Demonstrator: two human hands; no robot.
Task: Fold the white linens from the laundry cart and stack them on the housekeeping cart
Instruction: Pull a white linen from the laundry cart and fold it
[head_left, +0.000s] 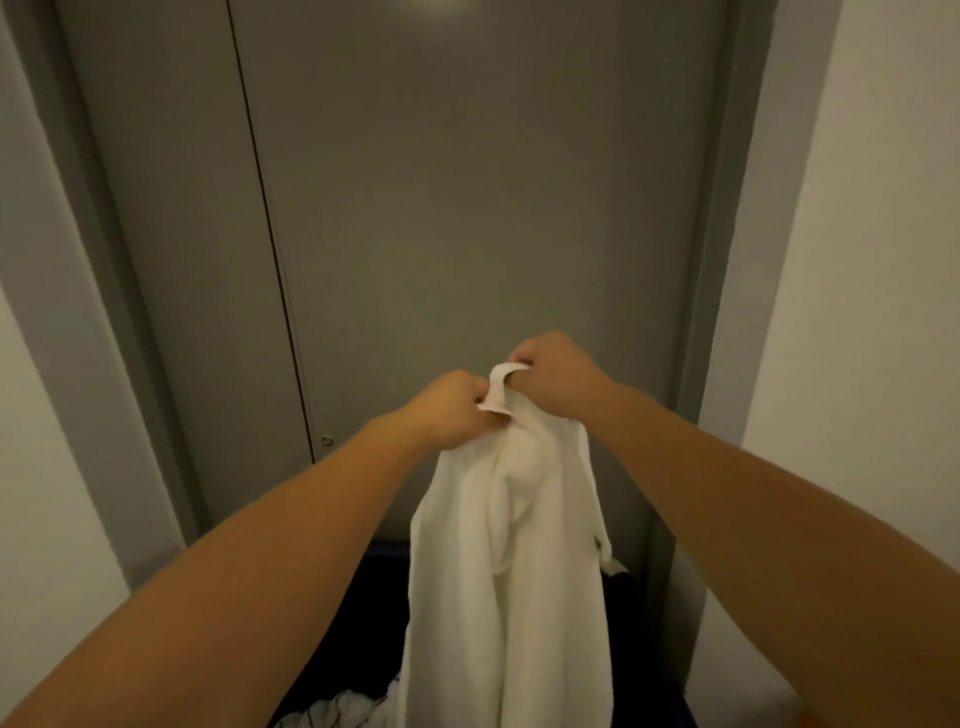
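before the tall grey door stands the dark blue laundry cart, with other white cloth bunched inside. the long white terry linen hangs from my grip above the cart. to fold it well, i'd slide my grips apart along the hem until both corners show and it hangs flat. it looks thick, creased and twisted. my left hand and right hand each pinch its top hem, close together.

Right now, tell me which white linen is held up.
The long linen hanging before the grey door, pinched at its top by left hand and right hand; the crumpled linen lies in the dark cart.
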